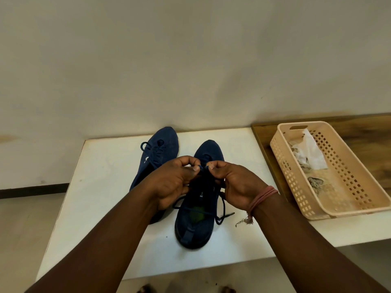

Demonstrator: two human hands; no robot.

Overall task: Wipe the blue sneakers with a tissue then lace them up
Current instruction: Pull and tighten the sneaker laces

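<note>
Both our hands sit over the near shoe [197,210], w/ the left hand [173,182] and right hand [236,185] each pinching the dark lace [202,168] at the top of the tongue, fingers curled tight, thumbs nearly touching. That shoe is mid-table, heel toward the front edge; the other shoe [157,153] lies just beside it on the left, toe toward the back edge, and looks already laced w/ a bow. Risks, as we judge them: the free lace ends [222,216] trail loose by the heel on the right, so uneven pulling could leave one end too short for a bow; grip could slip off the thin lace, and the knot would go slack; tugging hard could drag the shoe toward the front edge, since nothing pins it down. Whether the lower eyelets are threaded we can't tell, our hands hide them. Surface is a white table [101,187], scuffed, pushed against a plain pale wall [190,60]. A wooden shelf [359,136] runs along the right back corner, and a peach plastic basket [342,199] w/ used tissue [313,153] sits at the table's right edge. Pale floor shows below.
</note>
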